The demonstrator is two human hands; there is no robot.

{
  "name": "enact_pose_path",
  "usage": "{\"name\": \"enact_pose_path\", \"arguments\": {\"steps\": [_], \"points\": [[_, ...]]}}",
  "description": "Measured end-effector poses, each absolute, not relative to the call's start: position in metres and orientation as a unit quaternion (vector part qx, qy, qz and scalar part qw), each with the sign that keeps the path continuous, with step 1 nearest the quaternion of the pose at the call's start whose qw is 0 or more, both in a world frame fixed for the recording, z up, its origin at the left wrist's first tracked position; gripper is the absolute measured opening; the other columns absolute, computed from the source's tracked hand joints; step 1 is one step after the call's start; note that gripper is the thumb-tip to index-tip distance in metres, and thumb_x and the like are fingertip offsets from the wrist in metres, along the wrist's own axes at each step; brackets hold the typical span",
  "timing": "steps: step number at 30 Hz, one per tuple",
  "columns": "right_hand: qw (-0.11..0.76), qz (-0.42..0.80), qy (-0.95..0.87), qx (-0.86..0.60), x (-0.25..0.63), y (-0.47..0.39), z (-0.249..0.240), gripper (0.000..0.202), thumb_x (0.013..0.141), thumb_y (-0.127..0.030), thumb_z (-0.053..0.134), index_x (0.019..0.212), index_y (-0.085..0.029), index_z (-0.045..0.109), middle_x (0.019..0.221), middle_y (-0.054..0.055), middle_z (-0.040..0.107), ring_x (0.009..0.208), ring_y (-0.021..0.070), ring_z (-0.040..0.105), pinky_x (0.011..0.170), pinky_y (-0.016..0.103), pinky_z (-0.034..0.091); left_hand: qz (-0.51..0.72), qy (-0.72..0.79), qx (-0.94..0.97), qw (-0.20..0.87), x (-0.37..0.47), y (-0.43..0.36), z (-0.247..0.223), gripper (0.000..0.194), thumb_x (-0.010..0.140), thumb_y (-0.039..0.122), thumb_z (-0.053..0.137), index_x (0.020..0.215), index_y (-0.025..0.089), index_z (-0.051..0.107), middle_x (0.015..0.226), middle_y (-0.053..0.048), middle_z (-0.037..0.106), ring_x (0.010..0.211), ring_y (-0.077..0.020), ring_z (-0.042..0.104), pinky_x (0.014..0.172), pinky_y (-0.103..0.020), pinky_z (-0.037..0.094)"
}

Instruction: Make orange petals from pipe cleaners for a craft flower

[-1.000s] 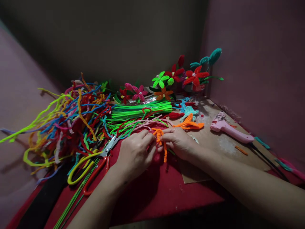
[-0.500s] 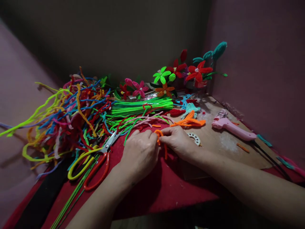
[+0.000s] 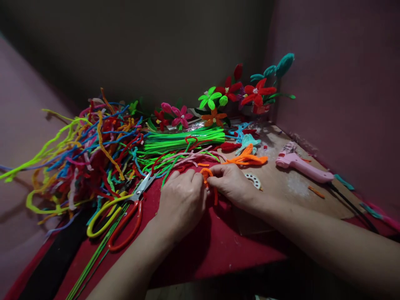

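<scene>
An orange pipe cleaner (image 3: 206,171), bent into a small loop with one end hanging down, is held between both hands over the red cloth. My left hand (image 3: 184,198) is closed, its fingertips pinching the loop's left side. From the right, my right hand (image 3: 231,185) pinches the same pipe cleaner between thumb and forefinger. Left of my left hand lie open scissors (image 3: 141,189) with one yellow and one red handle. Just beyond my right hand are orange pipe-cleaner petals (image 3: 248,157) and a white piece with a row of holes (image 3: 253,180).
A tangled heap of coloured pipe cleaners (image 3: 103,141) fills the left side. Green pipe cleaners (image 3: 184,139) lie bundled at the back, before fuzzy flowers (image 3: 215,118). On the cardboard (image 3: 281,200) at right rests a pink glue gun (image 3: 303,164) with a black cord.
The whole view has shifted slightly. Both hands keep their pinch on the orange pipe cleaner, and its loop looks a little changed in shape.
</scene>
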State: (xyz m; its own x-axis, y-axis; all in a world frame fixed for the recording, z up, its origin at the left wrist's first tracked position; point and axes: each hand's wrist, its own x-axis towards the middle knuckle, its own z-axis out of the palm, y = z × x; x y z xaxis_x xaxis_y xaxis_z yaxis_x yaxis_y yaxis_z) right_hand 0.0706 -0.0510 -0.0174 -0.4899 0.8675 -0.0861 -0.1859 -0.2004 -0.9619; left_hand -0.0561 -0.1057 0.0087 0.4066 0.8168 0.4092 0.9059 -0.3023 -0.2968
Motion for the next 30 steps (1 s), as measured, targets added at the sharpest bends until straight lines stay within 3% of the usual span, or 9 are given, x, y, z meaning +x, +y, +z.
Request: {"name": "enact_pose_path", "arguments": {"steps": [10, 15, 21, 26, 30], "points": [[0.381, 0.688, -0.516, -0.339, 0.071, -0.052, -0.018, 0.011, 0.056, -0.006, 0.05, 0.059, -0.014, 0.057, 0.051, -0.004, 0.053, 0.046, 0.0064, 0.048, 0.047, 0.018, 0.041, -0.068, -0.543, -0.795, 0.261, -0.053, -0.102, 0.008, 0.02, 0.082, 0.02, 0.043, 0.065, 0.017, 0.054, 0.06, -0.005, 0.054, 0.056, -0.018, 0.048, 0.06, -0.033, 0.03], [0.373, 0.751, -0.439, -0.324, 0.071, -0.049, -0.02, 0.015, 0.053, -0.005, 0.051, 0.064, -0.015, 0.055, 0.052, -0.003, 0.056, 0.049, 0.0105, 0.056, 0.051, 0.023, 0.047, -0.087, -0.57, -0.786, 0.221, -0.062, -0.099, 0.008, 0.016, 0.082, 0.02, 0.045, 0.076, 0.015, 0.059, 0.074, -0.007, 0.059, 0.066, -0.0194, 0.051, 0.063, -0.032, 0.034], [0.396, 0.701, -0.491, -0.332, 0.074, -0.046, -0.019, 0.012, 0.055, -0.005, 0.055, 0.064, -0.013, 0.059, 0.056, -0.003, 0.057, 0.049, 0.0065, 0.05, 0.048, 0.018, 0.039, -0.17, -0.608, -0.775, -0.01, -0.067, -0.092, 0.008, 0.019, 0.082, 0.023, 0.047, 0.075, 0.017, 0.063, 0.075, -0.005, 0.061, 0.067, -0.0145, 0.053, 0.062, -0.025, 0.039], [0.41, 0.697, -0.494, -0.32, 0.073, -0.047, -0.023, 0.016, 0.056, -0.008, 0.057, 0.071, -0.014, 0.059, 0.063, -0.003, 0.057, 0.054, 0.0075, 0.052, 0.054, 0.02, 0.043, -0.265, -0.654, -0.674, -0.221, -0.064, -0.088, 0.014, 0.02, 0.074, 0.031, 0.053, 0.067, 0.016, 0.064, 0.061, 0.0, 0.06, 0.055, -0.0114, 0.05, 0.052, -0.021, 0.037], [0.411, 0.708, -0.482, -0.313, 0.071, -0.05, -0.023, 0.014, 0.057, -0.009, 0.056, 0.071, -0.014, 0.055, 0.062, -0.004, 0.055, 0.052, 0.0074, 0.052, 0.053, 0.021, 0.043, -0.292, -0.66, -0.62, -0.307, -0.062, -0.088, 0.014, 0.021, 0.069, 0.031, 0.055, 0.064, 0.014, 0.065, 0.056, 0.001, 0.059, 0.049, -0.0097, 0.046, 0.047, -0.02, 0.034]]}}
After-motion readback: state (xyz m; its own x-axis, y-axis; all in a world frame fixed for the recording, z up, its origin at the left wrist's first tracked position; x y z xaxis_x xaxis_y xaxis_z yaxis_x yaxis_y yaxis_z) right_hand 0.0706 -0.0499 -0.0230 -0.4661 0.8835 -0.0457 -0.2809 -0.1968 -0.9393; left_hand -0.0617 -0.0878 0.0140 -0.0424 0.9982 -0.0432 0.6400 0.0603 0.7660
